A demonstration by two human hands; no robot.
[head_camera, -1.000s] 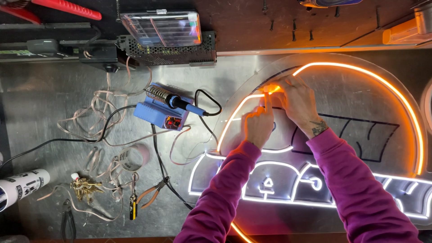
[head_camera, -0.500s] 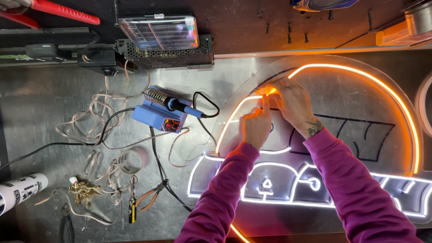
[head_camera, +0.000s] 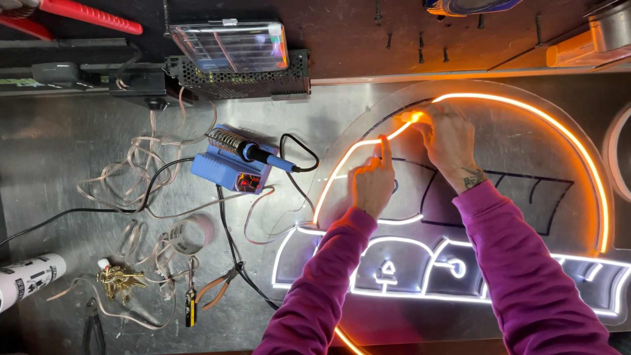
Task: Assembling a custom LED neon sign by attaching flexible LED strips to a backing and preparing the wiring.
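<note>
Shifted lower since the earlier frame, left hand presses one extended finger on the glowing orange neon strip, grip otherwise curled and empty; right hand pinches the strip's bright end. Strip arcs over a clear acrylic sign panel on the metal worktop; blue soldering station lies left.

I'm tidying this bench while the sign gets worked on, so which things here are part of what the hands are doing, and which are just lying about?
In use:
- left hand, finger pressing the orange light strip
- right hand at the strip's glowing end
- clear sign panel

Lying about:
- soldering iron on its blue stand
- loose wires
- pliers
- keys
- white can
- clear parts box
</note>
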